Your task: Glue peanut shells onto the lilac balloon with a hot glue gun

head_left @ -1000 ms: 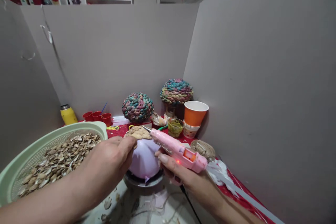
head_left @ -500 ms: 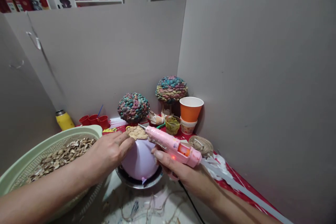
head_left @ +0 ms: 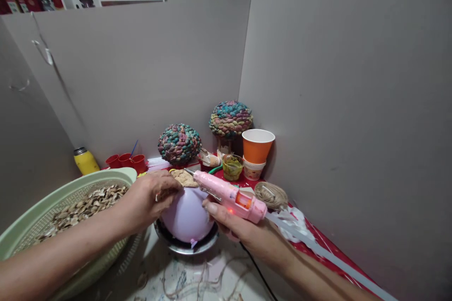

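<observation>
Two bare hands: both are raised over the work, the left at the near left of the balloon's top and the right at its right side.
Left fingers: the left hand (head_left: 158,193) has its fingers bunched close together; whether a shell is pinched between them cannot be told.
Right fingers: the right hand (head_left: 235,225) is closed around a pink plastic glue gun (head_left: 221,188), a small red light glowing near the thumb.
Purple balloon: a round, pale purple rubber balloon (head_left: 187,218) lies between the two hands, its knot toward the person; left fingertips meet its upper left, while contact with the right fingers cannot be told.
Shell patch: a tan layer of overlapping shell pieces (head_left: 184,178) covers the balloon's top, just beyond the left fingertips.
Nozzle: the gun's metal tip points left, over or beside this patch; touching or apart is unclear.
Dark bowl: a round, shiny-rimmed bowl (head_left: 187,249) sits under the balloon.
Green basin: a pale green perforated plastic basin (head_left: 131,175) stands left, behind the left forearm, heaped with brown-and-white shell pieces (head_left: 84,209).
Twine: a roll of beige twine (head_left: 271,195) lies right, beyond the gun.
Back row: two multicoloured, knobbly balls (head_left: 179,144) stand beside an orange paper cup (head_left: 257,148).
</observation>
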`<state>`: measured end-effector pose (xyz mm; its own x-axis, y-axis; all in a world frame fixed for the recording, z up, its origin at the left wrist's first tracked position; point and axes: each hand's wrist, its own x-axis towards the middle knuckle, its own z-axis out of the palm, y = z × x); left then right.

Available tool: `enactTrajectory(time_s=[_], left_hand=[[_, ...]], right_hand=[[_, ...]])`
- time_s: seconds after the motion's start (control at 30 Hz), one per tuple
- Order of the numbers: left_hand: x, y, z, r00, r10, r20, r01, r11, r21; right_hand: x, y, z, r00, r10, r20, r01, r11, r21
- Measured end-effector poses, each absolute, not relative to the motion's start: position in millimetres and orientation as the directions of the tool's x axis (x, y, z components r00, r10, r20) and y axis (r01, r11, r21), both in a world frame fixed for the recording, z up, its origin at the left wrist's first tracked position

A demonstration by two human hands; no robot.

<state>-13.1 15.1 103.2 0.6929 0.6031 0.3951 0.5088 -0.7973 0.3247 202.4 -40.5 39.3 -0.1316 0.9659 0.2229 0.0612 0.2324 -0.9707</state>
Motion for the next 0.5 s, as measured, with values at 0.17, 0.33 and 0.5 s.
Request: enactTrajectory(time_s=[0.17,0.33,0.5], left_hand=[[-14.7,17.3,101.9,0.631,0.686,0.363,0.537,-0.724,0.433],[-17.2,20.7,98.3,0.625,0.671,0.400,0.513,-0.739,0.437],[-15.9,20.2,100.4,0.513,0.803,0.304,0.484,-0.563,0.670]], right_hand=[[203.8,-37.0,37.7,-0.114,0.967,0.226,0.120,0.239,-0.963],[205.1,-35.5,36.1,-0.122,0.969,0.216,0.136,0.232,-0.963],[202.7,-35.9,41.5,-0.128,0.961,0.245,0.085,0.257,-0.963]])
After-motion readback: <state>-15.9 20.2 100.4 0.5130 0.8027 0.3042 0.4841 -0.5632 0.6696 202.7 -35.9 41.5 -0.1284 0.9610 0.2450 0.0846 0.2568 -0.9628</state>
